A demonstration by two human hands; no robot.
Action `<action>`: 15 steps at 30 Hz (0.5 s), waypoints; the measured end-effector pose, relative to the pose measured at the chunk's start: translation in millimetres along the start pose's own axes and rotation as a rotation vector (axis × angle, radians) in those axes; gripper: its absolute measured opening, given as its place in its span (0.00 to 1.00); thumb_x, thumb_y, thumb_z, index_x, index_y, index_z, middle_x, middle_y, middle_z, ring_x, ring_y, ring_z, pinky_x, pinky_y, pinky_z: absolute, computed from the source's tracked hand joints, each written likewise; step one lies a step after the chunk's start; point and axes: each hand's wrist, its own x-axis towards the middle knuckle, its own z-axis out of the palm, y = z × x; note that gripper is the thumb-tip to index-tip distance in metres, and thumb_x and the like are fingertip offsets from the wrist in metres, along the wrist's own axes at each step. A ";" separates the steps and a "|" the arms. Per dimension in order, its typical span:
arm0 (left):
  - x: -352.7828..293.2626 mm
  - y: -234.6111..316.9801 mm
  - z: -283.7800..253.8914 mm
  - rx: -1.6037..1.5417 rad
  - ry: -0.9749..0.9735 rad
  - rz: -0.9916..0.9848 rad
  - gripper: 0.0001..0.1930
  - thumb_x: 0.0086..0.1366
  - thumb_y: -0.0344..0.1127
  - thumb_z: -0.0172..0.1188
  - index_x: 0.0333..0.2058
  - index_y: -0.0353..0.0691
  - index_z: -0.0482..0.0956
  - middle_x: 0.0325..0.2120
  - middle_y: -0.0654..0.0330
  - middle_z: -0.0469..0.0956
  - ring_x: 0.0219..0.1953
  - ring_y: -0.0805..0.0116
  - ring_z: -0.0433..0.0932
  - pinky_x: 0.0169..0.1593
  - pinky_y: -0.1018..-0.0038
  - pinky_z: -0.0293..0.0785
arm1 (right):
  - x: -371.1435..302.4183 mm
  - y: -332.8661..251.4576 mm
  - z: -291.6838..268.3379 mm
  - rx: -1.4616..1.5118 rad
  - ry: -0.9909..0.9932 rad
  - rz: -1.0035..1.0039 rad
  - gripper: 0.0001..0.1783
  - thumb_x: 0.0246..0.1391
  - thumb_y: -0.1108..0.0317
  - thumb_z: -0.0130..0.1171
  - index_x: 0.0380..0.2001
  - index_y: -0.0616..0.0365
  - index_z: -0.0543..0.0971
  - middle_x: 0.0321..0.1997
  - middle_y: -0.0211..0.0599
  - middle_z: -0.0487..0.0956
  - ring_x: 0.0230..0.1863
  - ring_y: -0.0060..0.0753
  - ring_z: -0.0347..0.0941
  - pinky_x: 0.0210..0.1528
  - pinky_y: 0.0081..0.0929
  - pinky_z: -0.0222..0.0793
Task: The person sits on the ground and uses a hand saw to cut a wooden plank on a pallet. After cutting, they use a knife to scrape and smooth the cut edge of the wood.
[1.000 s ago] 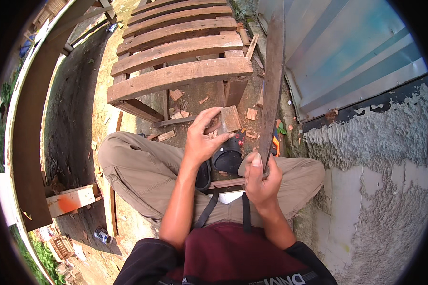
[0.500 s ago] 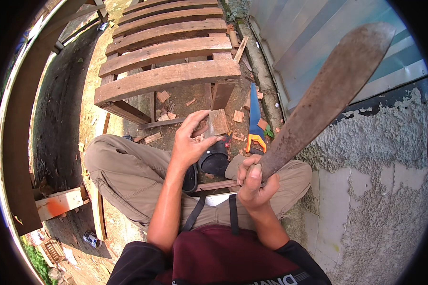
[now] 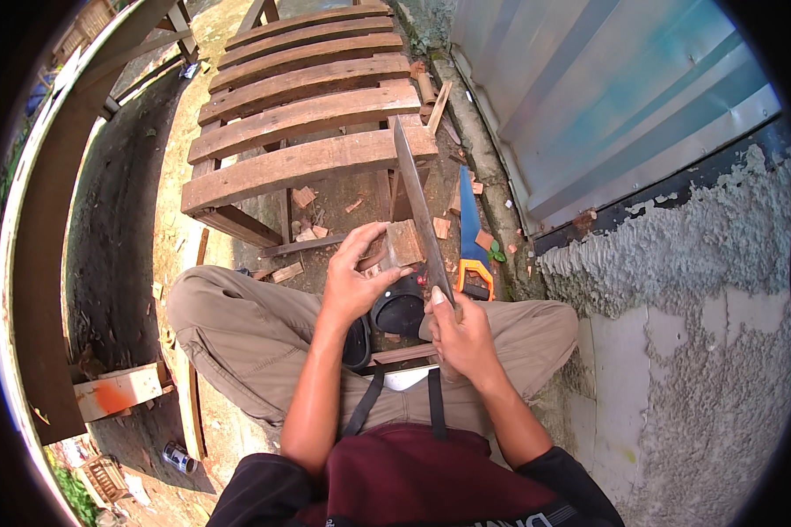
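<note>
My left hand (image 3: 357,274) is closed round a small wood block (image 3: 404,243), thumb on the near side and fingers behind it. A machete (image 3: 424,206) stands edge-on in my right hand (image 3: 464,338), which wraps its handle with the thumb laid along the base of the blade. The blade points away from me, just right of the block; whether they touch I cannot tell. Below the block show my dark shoes (image 3: 399,307), between my folded legs.
A slatted wooden bench (image 3: 308,176) stands ahead. A blue handsaw (image 3: 470,228) with an orange handle lies on the ground to the right, among wood offcuts (image 3: 303,197). Close on the right are a rough wall (image 3: 668,342) and metal sheeting (image 3: 615,105). A can (image 3: 179,457) lies lower left.
The machete has swung left and turned from broadside to edge-on, coming next to the block. My right hand has rotated with it. My left hand keeps the block in nearly the same place.
</note>
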 end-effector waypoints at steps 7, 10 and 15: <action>1.3 5.5 2.5 0.038 -0.004 -0.007 0.34 0.51 0.18 0.73 0.59 0.32 0.75 0.60 0.55 0.71 0.60 0.64 0.75 0.62 0.66 0.79 | -20.2 -35.9 18.2 -0.036 0.177 -0.463 0.18 0.70 0.57 0.53 0.38 0.64 0.75 0.19 0.33 0.72 0.20 0.25 0.69 0.22 0.28 0.64; -7.2 4.5 -3.8 0.030 0.000 -0.059 0.35 0.50 0.17 0.73 0.59 0.33 0.74 0.60 0.56 0.70 0.61 0.62 0.74 0.62 0.63 0.79 | 6.9 28.4 4.7 -0.538 0.161 -0.137 0.18 0.68 0.60 0.54 0.35 0.69 0.77 0.18 0.52 0.75 0.23 0.48 0.79 0.27 0.43 0.68; -13.8 -3.3 -5.3 0.043 0.021 -0.020 0.34 0.50 0.17 0.73 0.59 0.32 0.75 0.60 0.54 0.71 0.59 0.64 0.76 0.60 0.66 0.81 | -21.8 87.7 -15.8 -0.574 0.246 0.052 0.24 0.68 0.54 0.55 0.31 0.69 0.77 0.16 0.55 0.74 0.24 0.53 0.80 0.33 0.46 0.71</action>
